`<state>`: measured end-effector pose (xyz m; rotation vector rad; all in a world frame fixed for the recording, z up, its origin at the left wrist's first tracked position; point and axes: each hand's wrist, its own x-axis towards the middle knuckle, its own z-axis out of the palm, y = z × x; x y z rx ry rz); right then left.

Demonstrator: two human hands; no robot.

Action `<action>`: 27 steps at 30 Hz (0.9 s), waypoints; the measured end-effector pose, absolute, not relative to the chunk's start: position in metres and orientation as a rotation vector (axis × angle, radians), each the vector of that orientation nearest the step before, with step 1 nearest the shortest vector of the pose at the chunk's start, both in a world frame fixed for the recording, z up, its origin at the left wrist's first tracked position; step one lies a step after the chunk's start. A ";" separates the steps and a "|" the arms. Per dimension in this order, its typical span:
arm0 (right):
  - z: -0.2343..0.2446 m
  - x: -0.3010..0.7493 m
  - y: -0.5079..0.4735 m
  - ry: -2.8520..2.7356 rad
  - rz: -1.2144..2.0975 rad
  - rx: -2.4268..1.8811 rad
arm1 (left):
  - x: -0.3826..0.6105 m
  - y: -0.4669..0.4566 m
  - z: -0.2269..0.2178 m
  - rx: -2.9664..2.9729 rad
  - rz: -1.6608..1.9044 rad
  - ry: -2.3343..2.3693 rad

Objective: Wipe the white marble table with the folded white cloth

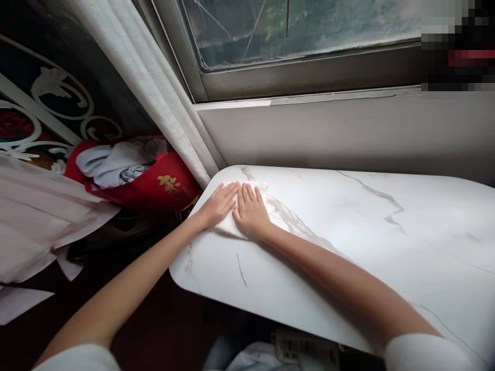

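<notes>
A whitish cloth (232, 225) lies spread on the white marble-patterned table (348, 216) near its far left corner. My left hand (219, 205) rests on the cloth's left part, fingers stretched out toward the window. Beside it, my right hand (251, 211) presses flat on the cloth with the fingers extended. The fingertips of both hands almost meet. Part of the cloth is covered by the hands, and its upper right corner shows past my right fingers.
Behind the table rise a pale wall (309, 134) and a window (309, 31). To the left hangs a light curtain (154, 77), with a red bag (154, 180) of clothes beside it. Pink fabric (31, 216) drapes near a white scrolled metal frame (42, 116).
</notes>
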<state>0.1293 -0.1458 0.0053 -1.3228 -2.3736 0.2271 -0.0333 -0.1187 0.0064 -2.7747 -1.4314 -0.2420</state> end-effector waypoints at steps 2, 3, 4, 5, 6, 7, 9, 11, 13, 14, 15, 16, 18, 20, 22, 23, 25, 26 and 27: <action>0.006 0.151 -0.195 -2.427 0.247 -1.204 | -0.017 -0.176 0.009 -2.748 -0.283 -1.414; 0.007 0.163 -0.219 -2.456 0.265 -1.143 | -0.008 -0.204 0.010 -2.753 -0.283 -1.413; 0.008 0.174 -0.240 -2.474 0.280 -1.105 | 0.002 -0.229 0.011 -2.751 -0.291 -1.425; 0.009 0.184 -0.258 -2.491 0.295 -1.080 | 0.011 -0.249 0.012 -2.759 -0.295 -1.425; 0.010 0.192 -0.270 -2.502 0.309 -1.068 | 0.018 -0.265 0.012 -2.758 -0.305 -1.430; 0.011 0.198 -0.278 -2.508 0.323 -1.071 | 0.025 -0.274 0.012 -2.755 -0.313 -1.437; 0.012 0.205 -0.277 -2.511 0.358 -1.108 | 0.035 -0.275 0.011 -2.747 -0.317 -1.442; 0.013 0.205 -0.258 -2.494 0.401 -1.192 | 0.040 -0.255 0.009 -2.737 -0.306 -1.447; 0.013 0.203 -0.226 -2.443 0.420 -1.315 | 0.044 -0.219 0.007 -2.728 -0.279 -1.455; 0.013 0.202 -0.208 -2.409 0.410 -1.374 | 0.046 -0.198 0.006 -2.725 -0.259 -1.462; 0.012 0.203 -0.188 -2.378 0.387 -1.423 | 0.050 -0.175 0.005 -2.722 -0.236 -1.471; 0.011 0.204 -0.168 -2.351 0.355 -1.462 | 0.055 -0.152 0.005 -2.721 -0.213 -1.479; 0.009 0.211 -0.128 -2.326 0.284 -1.516 | 0.068 -0.108 0.006 -2.713 -0.175 -1.498; 0.007 0.222 -0.093 -2.322 0.232 -1.561 | 0.084 -0.071 0.006 -2.703 -0.151 -1.515; 0.006 0.234 -0.065 -2.314 0.202 -1.612 | 0.100 -0.041 0.007 -2.696 -0.139 -1.520; 0.006 0.240 -0.055 -2.306 0.190 -1.635 | 0.107 -0.030 0.007 -2.695 -0.137 -1.519; 0.005 0.248 -0.041 -2.282 0.166 -1.668 | 0.117 -0.016 0.007 -2.695 -0.140 -1.510; 0.005 0.251 -0.037 -2.273 0.151 -1.672 | 0.120 -0.012 0.006 -2.694 -0.147 -1.504; 0.004 0.252 -0.036 -2.265 0.136 -1.669 | 0.121 -0.010 0.006 -2.694 -0.158 -1.497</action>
